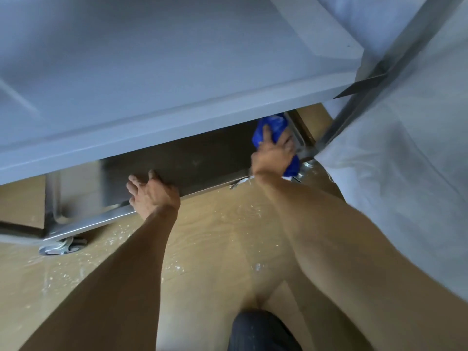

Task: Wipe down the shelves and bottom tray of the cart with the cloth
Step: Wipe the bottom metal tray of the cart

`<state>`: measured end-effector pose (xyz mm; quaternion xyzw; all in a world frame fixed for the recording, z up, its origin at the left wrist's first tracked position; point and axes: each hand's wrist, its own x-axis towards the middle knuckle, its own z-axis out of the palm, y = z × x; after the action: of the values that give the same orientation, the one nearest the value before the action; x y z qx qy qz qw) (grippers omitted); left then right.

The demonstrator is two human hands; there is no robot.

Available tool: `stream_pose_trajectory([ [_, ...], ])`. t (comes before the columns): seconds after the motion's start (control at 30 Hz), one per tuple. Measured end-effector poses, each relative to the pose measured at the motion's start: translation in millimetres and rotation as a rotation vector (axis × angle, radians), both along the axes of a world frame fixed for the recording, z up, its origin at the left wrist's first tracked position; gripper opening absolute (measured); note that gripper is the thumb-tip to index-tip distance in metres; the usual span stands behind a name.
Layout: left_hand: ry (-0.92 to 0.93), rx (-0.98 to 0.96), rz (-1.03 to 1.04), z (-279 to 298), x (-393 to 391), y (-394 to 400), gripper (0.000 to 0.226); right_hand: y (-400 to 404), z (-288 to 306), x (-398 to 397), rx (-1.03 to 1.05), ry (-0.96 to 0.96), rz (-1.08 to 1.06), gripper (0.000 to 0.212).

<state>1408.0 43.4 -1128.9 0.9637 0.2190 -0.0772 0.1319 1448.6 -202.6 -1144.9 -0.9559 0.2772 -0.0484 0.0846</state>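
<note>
Head view: two hands, right hand (274,154) pressing one blue cloth (272,126)

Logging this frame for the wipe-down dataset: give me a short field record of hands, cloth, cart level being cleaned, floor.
left hand: open, fingers over the front edge of the bottom tray
right hand: pressing the blue cloth at the tray's right end, near the cart's post
level being wiped: bottom tray, under the grey shelf
caster: visible at front left corner
floor: tan, with white specks
</note>
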Motion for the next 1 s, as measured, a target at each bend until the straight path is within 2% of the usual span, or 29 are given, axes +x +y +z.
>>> stream_pose_trajectory([
  [0.13, 0.033, -0.008, -0.01, -4, 7, -2, 0.038, -35, -6, 11, -0.005, -0.009, -0.121, 0.072],
  [0.27, 0.01, 0.01, 0.033, -1, 16, 2, 0.035, -1, -13, 3, -0.104, -0.054, -0.09, 0.069],
  [0.4, -0.01, -0.009, 0.054, -3, 13, 2, 0.032, 84, -11, -15, -0.035, -0.006, 0.113, 0.069],
  [0.53, 0.014, -0.025, 0.027, -4, 8, 7, 0.031, 161, -18, -42, -0.022, -0.071, 0.389, 0.072],
  [0.7, -0.004, -0.014, 0.041, -2, 13, 17, 0.031, 164, -15, -45, 0.057, -0.09, 0.438, 0.067],
  [0.8, -0.015, -0.005, -0.002, -2, 16, 20, 0.029, 134, -14, -34, 0.04, -0.069, 0.366, 0.073],
  [1.0, -0.02, -0.034, -0.041, 1, 16, 29, 0.029, 44, -10, -8, 0.001, -0.04, -0.057, 0.077],
])
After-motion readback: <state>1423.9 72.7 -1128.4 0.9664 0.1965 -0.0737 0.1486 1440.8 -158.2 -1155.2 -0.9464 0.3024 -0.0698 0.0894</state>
